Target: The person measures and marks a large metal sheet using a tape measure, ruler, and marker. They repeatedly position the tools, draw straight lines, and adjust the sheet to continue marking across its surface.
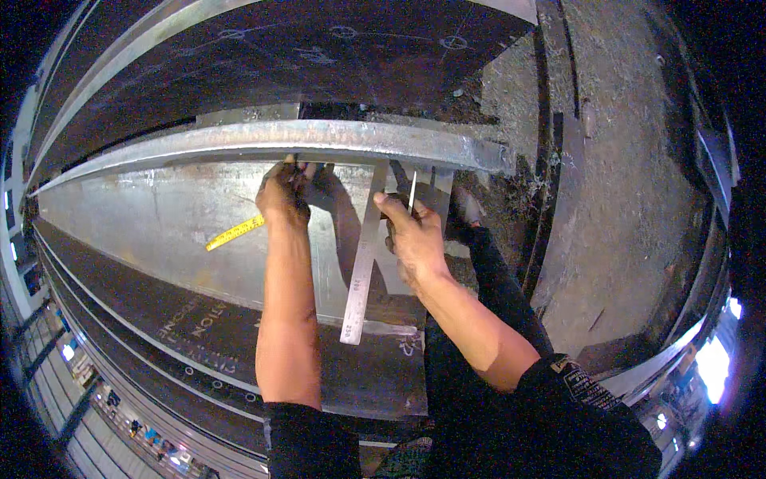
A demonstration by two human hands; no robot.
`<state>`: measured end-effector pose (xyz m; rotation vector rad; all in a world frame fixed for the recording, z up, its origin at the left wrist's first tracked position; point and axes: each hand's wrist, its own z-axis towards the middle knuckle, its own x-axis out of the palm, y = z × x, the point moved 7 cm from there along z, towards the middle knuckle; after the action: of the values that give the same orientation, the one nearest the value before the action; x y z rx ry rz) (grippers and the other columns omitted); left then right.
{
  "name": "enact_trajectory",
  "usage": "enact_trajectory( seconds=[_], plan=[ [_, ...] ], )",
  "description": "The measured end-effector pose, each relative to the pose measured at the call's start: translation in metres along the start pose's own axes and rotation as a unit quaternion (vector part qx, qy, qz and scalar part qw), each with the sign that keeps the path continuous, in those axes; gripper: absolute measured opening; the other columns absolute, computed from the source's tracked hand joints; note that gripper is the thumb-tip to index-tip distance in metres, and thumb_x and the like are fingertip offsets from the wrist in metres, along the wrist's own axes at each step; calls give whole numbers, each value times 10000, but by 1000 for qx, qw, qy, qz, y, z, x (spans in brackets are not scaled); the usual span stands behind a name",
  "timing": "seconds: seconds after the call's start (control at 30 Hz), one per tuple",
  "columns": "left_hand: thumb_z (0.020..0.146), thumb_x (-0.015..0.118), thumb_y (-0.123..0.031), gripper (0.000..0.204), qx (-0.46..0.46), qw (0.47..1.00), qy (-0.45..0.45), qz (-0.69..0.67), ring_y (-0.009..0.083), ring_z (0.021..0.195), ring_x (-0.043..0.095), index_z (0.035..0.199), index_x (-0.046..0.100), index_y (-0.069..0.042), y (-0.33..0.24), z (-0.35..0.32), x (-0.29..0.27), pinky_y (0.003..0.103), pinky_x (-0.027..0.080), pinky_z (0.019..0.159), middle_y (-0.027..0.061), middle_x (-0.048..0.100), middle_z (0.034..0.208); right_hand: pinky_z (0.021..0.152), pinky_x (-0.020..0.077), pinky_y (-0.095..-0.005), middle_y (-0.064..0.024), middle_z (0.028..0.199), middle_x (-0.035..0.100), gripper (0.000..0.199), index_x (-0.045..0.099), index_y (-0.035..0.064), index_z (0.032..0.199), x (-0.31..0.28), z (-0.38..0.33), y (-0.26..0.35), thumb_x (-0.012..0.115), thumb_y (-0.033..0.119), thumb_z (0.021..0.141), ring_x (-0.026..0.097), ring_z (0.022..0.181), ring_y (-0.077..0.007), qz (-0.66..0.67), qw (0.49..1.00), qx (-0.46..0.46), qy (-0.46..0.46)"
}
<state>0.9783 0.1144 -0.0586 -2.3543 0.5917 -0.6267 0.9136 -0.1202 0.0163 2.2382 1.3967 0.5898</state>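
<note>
Near the bottom of the frame, two bare forearms rise from black sleeves. At centre, the right hand (415, 235) pinches a thin, flat, silver steel ruler (363, 263) and a small, slim, blade-like piece; the ruler looks stiff, light and slippery, best gripped by its edges. Left of it, the left hand (283, 195) is clenched on a yellow flexible measuring tape (234, 233). Beyond them, the long grey steel beam (303, 137) looks heavy and rigid.
</note>
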Motion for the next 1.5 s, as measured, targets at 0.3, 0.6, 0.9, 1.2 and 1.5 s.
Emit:
enact_trajectory(
  seconds=[0.3, 0.6, 0.9, 1.2, 1.5],
  plan=[
    [890, 538, 44, 117, -22, 999, 40, -28, 281, 742, 622, 974, 562, 122, -10, -2, 10, 426, 617, 704, 190, 604, 885, 557, 382, -298, 3, 696, 601, 298, 679, 56, 858, 2, -9, 3, 765, 337, 812, 480, 610, -114, -29, 999, 33, 9],
    [838, 619, 54, 92, -14, 999, 13, -29, 289, 675, 621, 898, 572, 105, -2, 16, -11, 420, 571, 631, 171, 627, 831, 620, 411, -330, -19, 744, 625, 341, 693, 36, 896, -5, 24, -16, 770, 354, 802, 494, 658, -144, -89, 996, -4, -21],
    [844, 691, -168, 352, 142, 928, -113, 325, 184, 637, 618, 1098, 574, 45, -101, -97, 23, 297, 531, 515, 146, 654, 874, 598, 470, -392, -69, 653, 638, 354, 661, 25, 821, -22, 49, -42, 730, 372, 826, 583, 613, -226, -254, 956, -137, 54],
    [905, 610, -355, 341, -214, 698, 344, 591, 222, 745, 700, 974, 718, -38, 54, -355, 87, 371, 553, 677, 140, 715, 787, 655, 417, -289, -44, 780, 634, 296, 650, 31, 897, -4, 78, -39, 719, 313, 835, 537, 692, -143, -316, 928, -41, 193],
    [857, 565, -273, 299, -158, 599, 268, 738, 365, 932, 687, 1004, 719, -64, 463, -349, -35, 469, 539, 824, 169, 712, 978, 469, 337, -255, -39, 772, 624, 275, 590, 75, 957, -2, 69, -42, 722, 287, 841, 464, 543, -92, -214, 945, 36, 243]
  ],
)
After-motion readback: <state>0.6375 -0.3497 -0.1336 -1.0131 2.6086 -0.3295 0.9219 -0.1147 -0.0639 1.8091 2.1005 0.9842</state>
